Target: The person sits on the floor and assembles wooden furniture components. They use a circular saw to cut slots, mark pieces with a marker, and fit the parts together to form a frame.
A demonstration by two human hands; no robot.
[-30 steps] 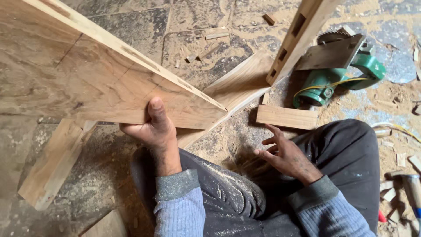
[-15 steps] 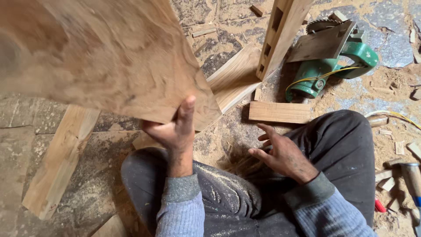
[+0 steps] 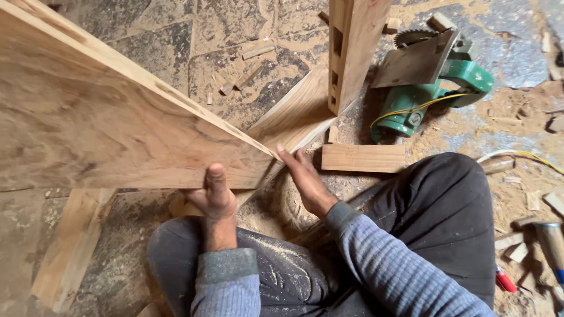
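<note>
I saw my left hand (image 3: 214, 196) clamped on the lower edge of the big wooden panel (image 3: 117, 129), thumb pressed flat up its face and the other fingers hidden behind it, so it had a firm pinch on the board; the panel itself stood tilted across the left of the view, its near corner pointing toward my lap. My right hand (image 3: 302, 176) was stretched out nearly flat, fingers extended and touching that near corner from the right; it gripped nothing that I could make out, it only steadied the tip.

Behind the corner an upright wooden post (image 3: 351, 53) with mortise slots rose from the floor, with another plank (image 3: 294, 117) lying beneath the panel's tip; a short wood block (image 3: 363, 157) lay just beside my right knee, and a green circular saw (image 3: 429, 88) rested on the sawdust-strewn floor (image 3: 517, 117) beyond it.

I judged the panel heavy for a one-handed pinch; if the left thumb slipped on the dusty grain, the corner could drop onto my legs or the right fingers; the open right hand would do little to stop it. A swing of the panel toward the post could knock it over, and the saw's yellow cord (image 3: 411, 108) lay near enough to snag.
</note>
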